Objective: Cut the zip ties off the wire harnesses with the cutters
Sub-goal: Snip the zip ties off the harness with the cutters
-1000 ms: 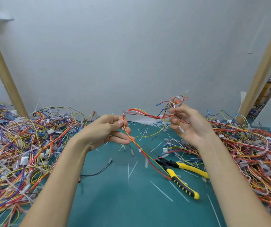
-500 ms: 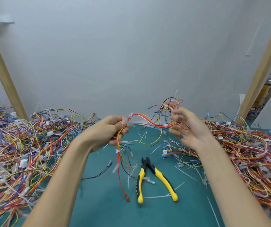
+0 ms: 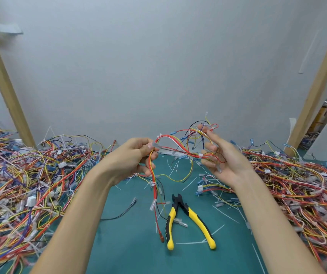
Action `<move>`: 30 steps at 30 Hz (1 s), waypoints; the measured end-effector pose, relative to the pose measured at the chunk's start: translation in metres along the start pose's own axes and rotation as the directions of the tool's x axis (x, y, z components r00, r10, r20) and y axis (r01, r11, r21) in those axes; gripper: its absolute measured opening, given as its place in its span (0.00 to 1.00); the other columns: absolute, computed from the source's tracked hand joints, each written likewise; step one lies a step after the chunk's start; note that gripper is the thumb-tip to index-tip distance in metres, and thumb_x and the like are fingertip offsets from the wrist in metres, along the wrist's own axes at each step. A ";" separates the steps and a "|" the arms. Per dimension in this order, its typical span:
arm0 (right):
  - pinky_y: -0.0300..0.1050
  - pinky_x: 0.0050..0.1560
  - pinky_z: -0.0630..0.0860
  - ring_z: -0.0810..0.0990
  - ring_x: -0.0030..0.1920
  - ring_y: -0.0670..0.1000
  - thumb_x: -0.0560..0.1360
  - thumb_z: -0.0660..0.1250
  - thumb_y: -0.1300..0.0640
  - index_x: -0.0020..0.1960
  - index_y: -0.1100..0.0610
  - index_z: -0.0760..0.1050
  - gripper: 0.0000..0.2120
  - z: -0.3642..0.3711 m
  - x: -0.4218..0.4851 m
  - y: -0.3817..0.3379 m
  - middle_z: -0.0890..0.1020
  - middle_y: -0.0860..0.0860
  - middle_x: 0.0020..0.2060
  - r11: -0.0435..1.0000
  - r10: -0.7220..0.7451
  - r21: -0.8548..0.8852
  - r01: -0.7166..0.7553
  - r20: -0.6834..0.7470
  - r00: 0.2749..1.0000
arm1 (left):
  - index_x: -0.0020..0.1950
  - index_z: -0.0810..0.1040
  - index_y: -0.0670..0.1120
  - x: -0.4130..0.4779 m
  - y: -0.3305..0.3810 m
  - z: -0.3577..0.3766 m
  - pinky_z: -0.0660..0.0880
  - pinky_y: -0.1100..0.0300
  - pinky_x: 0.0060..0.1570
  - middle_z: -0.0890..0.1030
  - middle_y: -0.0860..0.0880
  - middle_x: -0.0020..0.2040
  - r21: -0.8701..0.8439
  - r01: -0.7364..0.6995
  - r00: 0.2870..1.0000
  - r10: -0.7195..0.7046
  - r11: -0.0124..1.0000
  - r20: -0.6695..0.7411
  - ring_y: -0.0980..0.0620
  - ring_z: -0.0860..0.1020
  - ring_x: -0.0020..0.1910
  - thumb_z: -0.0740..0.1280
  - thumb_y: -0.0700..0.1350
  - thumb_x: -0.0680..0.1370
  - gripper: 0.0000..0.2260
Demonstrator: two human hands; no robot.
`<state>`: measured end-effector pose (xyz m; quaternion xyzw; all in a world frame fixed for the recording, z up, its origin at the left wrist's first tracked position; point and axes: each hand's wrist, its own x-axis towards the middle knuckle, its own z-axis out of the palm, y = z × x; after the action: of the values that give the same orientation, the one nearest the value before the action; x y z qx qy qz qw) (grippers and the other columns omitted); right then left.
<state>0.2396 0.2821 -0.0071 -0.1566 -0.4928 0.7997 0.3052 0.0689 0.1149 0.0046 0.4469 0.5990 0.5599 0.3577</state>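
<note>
I hold one wire harness (image 3: 175,144) of red, yellow and black wires up between both hands, above the green mat. My left hand (image 3: 134,158) pinches its left bend, from which a red strand hangs down toward the mat. Wires at the harness's right end sit between the curled fingers of my right hand (image 3: 221,158), palm turned toward me. White zip ties (image 3: 200,155) wrap the bundle near my right fingers and on the hanging part (image 3: 153,184). The yellow-and-black cutters (image 3: 186,220) lie on the mat below, handles spread, untouched.
A large heap of wire harnesses (image 3: 26,180) fills the left of the mat, another heap (image 3: 297,186) the right. Cut white zip tie bits (image 3: 226,214) and a loose black wire (image 3: 119,214) litter the green mat (image 3: 131,252). Slanted wooden posts stand at both sides.
The harness has been turned and raised between my hands, so its red tail hangs straight down. The view has shifted, so the cutters appear more central on the mat.
</note>
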 end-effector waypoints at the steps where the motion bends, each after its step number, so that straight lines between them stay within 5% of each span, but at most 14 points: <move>1: 0.35 0.20 0.60 0.60 0.23 0.44 0.79 0.65 0.50 0.65 0.49 0.78 0.15 0.000 0.000 0.000 0.67 0.45 0.25 1.000 -0.001 0.005 0.001 0.013 1.000 | 0.44 0.72 0.42 -0.001 0.001 -0.001 0.73 0.65 0.23 0.72 0.48 0.35 0.009 0.002 1.000 -0.002 1.000 0.009 0.55 0.74 0.27 0.54 0.40 0.85 0.11; 10: 0.34 0.23 0.55 0.56 0.24 0.43 0.79 0.61 0.54 0.64 0.51 0.75 0.14 -0.004 0.000 0.005 0.71 0.46 0.34 0.999 -0.046 0.023 0.042 0.214 0.976 | 0.49 0.72 0.41 -0.027 0.024 -0.009 0.70 0.66 0.19 0.71 0.49 0.34 0.072 0.076 0.886 -0.100 0.995 0.452 0.58 0.71 0.24 0.59 0.44 0.81 0.07; 13: 0.37 0.28 0.53 0.54 0.28 0.46 0.79 0.61 0.54 0.64 0.51 0.75 0.14 -0.005 -0.001 0.005 0.72 0.47 0.35 0.998 -0.059 0.036 0.051 0.261 0.964 | 0.49 0.72 0.41 -0.030 0.031 -0.001 0.69 0.67 0.18 0.70 0.50 0.33 0.060 0.046 0.888 -0.068 0.997 0.455 0.58 0.71 0.23 0.58 0.44 0.80 0.08; 19: 0.35 0.27 0.62 0.68 0.24 0.43 0.79 0.59 0.54 0.67 0.53 0.71 0.16 -0.005 -0.003 0.006 0.72 0.47 0.35 0.996 -0.090 0.042 0.082 0.299 0.950 | 0.50 0.74 0.42 -0.032 0.039 0.003 0.65 0.69 0.15 0.68 0.50 0.34 -0.111 0.028 0.866 0.031 0.993 0.499 0.61 0.68 0.22 0.61 0.45 0.81 0.08; 25: 0.42 0.32 0.52 0.65 0.26 0.44 0.80 0.59 0.54 0.64 0.51 0.74 0.14 -0.004 0.000 0.008 0.73 0.47 0.35 0.995 -0.103 0.029 0.099 0.315 0.944 | 0.50 0.74 0.42 -0.027 0.030 0.001 0.66 0.69 0.17 0.70 0.50 0.34 -0.048 -0.021 0.908 0.039 0.999 0.417 0.59 0.67 0.22 0.59 0.45 0.81 0.08; 30: 0.35 0.26 0.57 0.67 0.27 0.43 0.79 0.60 0.53 0.62 0.50 0.76 0.13 -0.005 -0.001 0.007 0.73 0.47 0.35 0.995 -0.102 0.046 0.092 0.345 0.933 | 0.50 0.74 0.43 -0.022 0.027 -0.002 0.69 0.66 0.22 0.72 0.48 0.38 0.100 -0.090 0.930 0.048 0.991 0.365 0.55 0.70 0.25 0.58 0.47 0.81 0.09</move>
<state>0.2405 0.2828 -0.0151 0.0156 -0.5343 0.8058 0.2549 0.0779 0.0930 0.0301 0.5829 0.5381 0.4450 0.4156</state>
